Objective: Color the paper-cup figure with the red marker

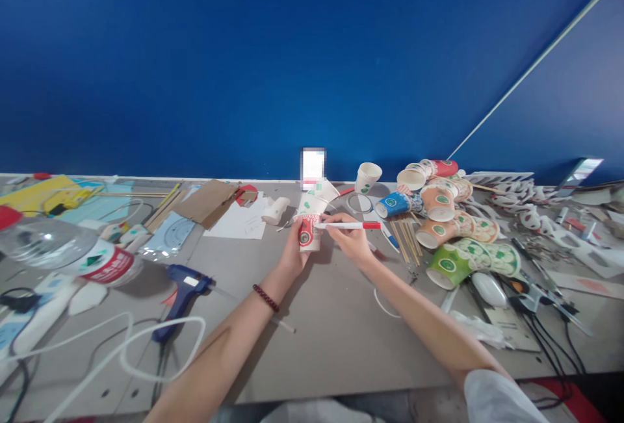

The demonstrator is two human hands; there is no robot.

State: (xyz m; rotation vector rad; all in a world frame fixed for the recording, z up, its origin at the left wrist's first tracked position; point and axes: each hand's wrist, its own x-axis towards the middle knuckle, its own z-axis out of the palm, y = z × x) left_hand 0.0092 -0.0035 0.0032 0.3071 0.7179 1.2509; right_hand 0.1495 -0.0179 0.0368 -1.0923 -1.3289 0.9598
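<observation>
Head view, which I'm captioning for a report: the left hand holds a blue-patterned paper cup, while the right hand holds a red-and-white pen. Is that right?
Only the cup's colour is wrong: the head view shows the left hand holding a red-patterned paper cup. The right hand does hold a red-and-white pen.

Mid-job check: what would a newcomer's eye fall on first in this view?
Probably the vivid blue wall across the upper part, then, at the centre, the red-and-white paper cup in the left hand and the red-ended white marker in the right hand. Next might come the colourful stacked paper cups on the right, and the blue glue gun and red-capped bottle on the left.
</observation>
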